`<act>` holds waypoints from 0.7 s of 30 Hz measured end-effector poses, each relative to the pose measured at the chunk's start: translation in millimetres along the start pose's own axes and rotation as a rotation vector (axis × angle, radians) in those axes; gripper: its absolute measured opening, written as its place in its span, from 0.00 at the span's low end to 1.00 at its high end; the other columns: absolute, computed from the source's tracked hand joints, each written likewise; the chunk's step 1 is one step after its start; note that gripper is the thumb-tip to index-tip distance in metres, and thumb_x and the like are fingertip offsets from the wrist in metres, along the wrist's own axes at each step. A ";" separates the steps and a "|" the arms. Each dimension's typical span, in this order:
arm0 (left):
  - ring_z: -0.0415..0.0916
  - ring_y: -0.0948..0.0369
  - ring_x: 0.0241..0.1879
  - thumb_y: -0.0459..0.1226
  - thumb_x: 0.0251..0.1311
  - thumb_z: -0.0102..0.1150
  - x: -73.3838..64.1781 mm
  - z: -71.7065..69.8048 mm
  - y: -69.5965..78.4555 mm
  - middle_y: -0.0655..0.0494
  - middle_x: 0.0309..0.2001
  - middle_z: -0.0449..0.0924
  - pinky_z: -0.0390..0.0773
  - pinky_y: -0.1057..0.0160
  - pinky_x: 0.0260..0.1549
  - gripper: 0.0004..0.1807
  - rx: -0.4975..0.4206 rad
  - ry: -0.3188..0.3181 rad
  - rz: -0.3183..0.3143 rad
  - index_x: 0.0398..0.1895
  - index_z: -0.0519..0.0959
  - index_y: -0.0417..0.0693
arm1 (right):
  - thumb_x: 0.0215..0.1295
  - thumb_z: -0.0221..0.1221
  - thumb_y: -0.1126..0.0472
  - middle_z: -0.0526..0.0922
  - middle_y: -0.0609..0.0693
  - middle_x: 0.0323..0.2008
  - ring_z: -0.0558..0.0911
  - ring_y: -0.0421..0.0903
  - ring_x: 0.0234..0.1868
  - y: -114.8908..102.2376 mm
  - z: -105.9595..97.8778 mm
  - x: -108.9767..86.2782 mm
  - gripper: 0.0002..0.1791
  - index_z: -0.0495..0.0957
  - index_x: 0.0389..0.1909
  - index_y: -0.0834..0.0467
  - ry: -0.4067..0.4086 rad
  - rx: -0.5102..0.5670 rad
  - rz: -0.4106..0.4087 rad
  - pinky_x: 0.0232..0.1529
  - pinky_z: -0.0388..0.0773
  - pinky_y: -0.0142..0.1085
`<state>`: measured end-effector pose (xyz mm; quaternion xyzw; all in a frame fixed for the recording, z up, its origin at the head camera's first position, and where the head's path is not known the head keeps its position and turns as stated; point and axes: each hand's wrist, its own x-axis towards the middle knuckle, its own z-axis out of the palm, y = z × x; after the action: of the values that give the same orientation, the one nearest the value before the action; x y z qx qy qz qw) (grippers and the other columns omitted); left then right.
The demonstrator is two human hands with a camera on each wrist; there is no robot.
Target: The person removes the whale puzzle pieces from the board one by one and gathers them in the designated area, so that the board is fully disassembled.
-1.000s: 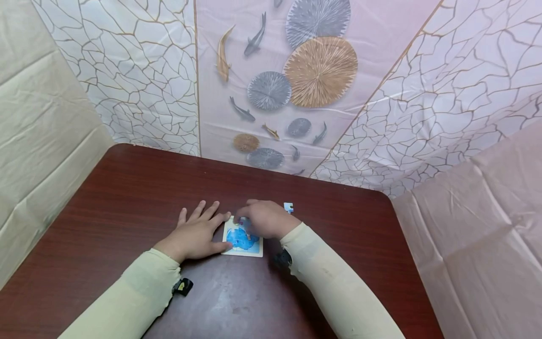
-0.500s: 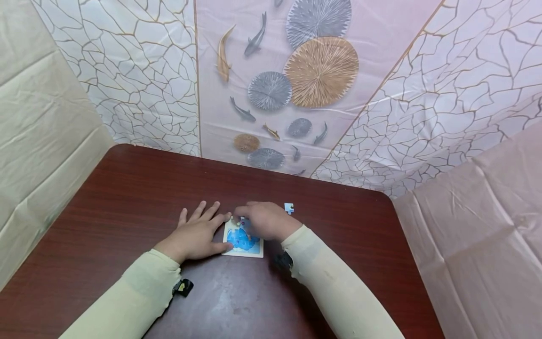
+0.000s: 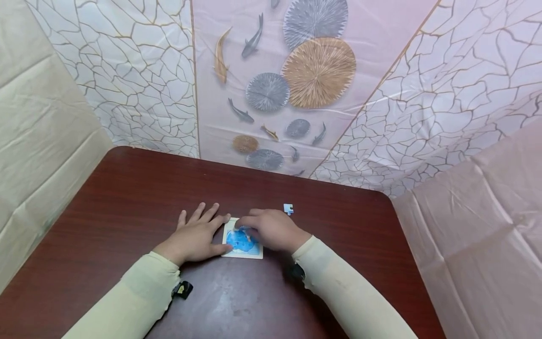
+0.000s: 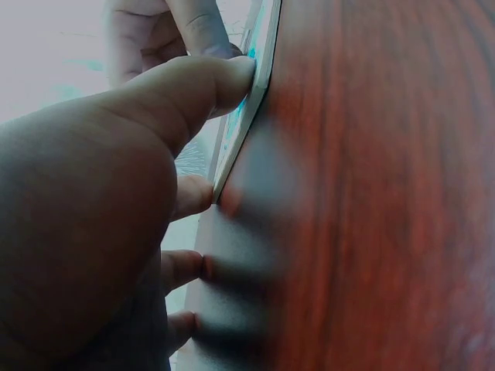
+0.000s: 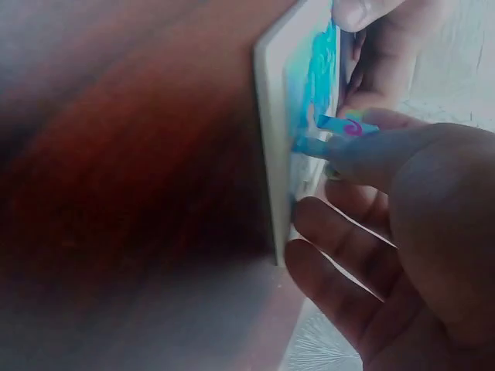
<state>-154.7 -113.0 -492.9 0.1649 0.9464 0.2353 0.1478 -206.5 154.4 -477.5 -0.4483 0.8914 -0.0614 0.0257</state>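
A small square jigsaw puzzle [image 3: 242, 256] with a pale rim and a blue picture lies on the table between the two hands. The left hand [image 3: 192, 240] has its fingers spread on the tabletop; its thumb presses the puzzle's near left edge and its index fingertip touches the upper left corner. Over the puzzle's right side, the right hand [image 3: 275, 228] pinches a blue puzzle piece [image 5: 346, 125] with a pink swirl between thumb and fingers. That piece stands tilted up from the puzzle's surface. The right hand hides the puzzle's upper right part in the head view.
One loose light-blue puzzle piece [image 3: 288, 208] lies on the dark red-brown table [image 3: 139, 197] beyond the right hand. Patterned cloth [image 3: 267, 132] hangs behind the table, and plain cloth hangs at both sides.
The right hand has moved slightly right and nearer the person, its fingers still over the puzzle. The left hand has stayed in place.
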 end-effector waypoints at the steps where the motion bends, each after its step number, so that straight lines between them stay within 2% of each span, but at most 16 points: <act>1: 0.35 0.32 0.92 0.69 0.71 0.67 -0.1 0.2 -0.3 0.45 0.94 0.46 0.34 0.14 0.79 0.51 0.002 -0.001 0.001 0.91 0.64 0.63 | 0.83 0.66 0.56 0.88 0.38 0.50 0.86 0.36 0.46 0.3 0.9 -0.8 0.19 0.86 0.68 0.36 0.010 0.004 0.005 0.45 0.87 0.36; 5: 0.35 0.32 0.92 0.70 0.70 0.67 0.7 2.1 -1.1 0.45 0.94 0.47 0.35 0.14 0.79 0.51 0.009 0.003 0.009 0.91 0.64 0.64 | 0.84 0.63 0.58 0.85 0.39 0.46 0.80 0.36 0.39 1.6 1.7 -3.4 0.20 0.87 0.69 0.37 0.036 0.029 0.040 0.38 0.82 0.33; 7: 0.35 0.32 0.92 0.70 0.70 0.67 1.5 2.9 -1.5 0.45 0.94 0.47 0.35 0.14 0.79 0.51 0.012 0.006 0.009 0.91 0.64 0.64 | 0.84 0.61 0.59 0.84 0.40 0.46 0.78 0.36 0.38 2.9 1.6 -4.2 0.21 0.87 0.69 0.37 0.035 0.055 0.058 0.38 0.81 0.32; 14: 0.34 0.33 0.93 0.70 0.70 0.66 2.2 3.9 -1.3 0.45 0.94 0.45 0.34 0.14 0.80 0.51 0.011 0.000 0.002 0.91 0.63 0.64 | 0.85 0.61 0.61 0.86 0.42 0.54 0.82 0.37 0.48 10.7 -1.0 -9.2 0.21 0.85 0.72 0.44 0.020 0.254 0.112 0.53 0.85 0.37; 17: 0.35 0.33 0.92 0.70 0.70 0.67 1.7 3.4 -1.3 0.45 0.94 0.46 0.35 0.14 0.80 0.51 0.015 0.008 0.001 0.91 0.64 0.64 | 0.85 0.63 0.59 0.86 0.42 0.50 0.82 0.38 0.47 16.4 -2.3 -12.7 0.16 0.84 0.68 0.47 0.052 0.343 0.188 0.52 0.84 0.38; 21: 0.37 0.33 0.92 0.69 0.70 0.68 0.7 2.7 -1.4 0.45 0.94 0.47 0.35 0.14 0.80 0.51 0.017 0.017 -0.002 0.90 0.65 0.64 | 0.82 0.67 0.57 0.85 0.40 0.42 0.82 0.39 0.43 26.0 -4.1 -18.9 0.06 0.84 0.55 0.48 0.115 0.388 0.275 0.48 0.83 0.38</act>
<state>-154.7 -112.9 -496.1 0.1632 0.9497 0.2285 0.1385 -216.3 185.3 -477.1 -0.3052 0.9156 -0.2528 0.0685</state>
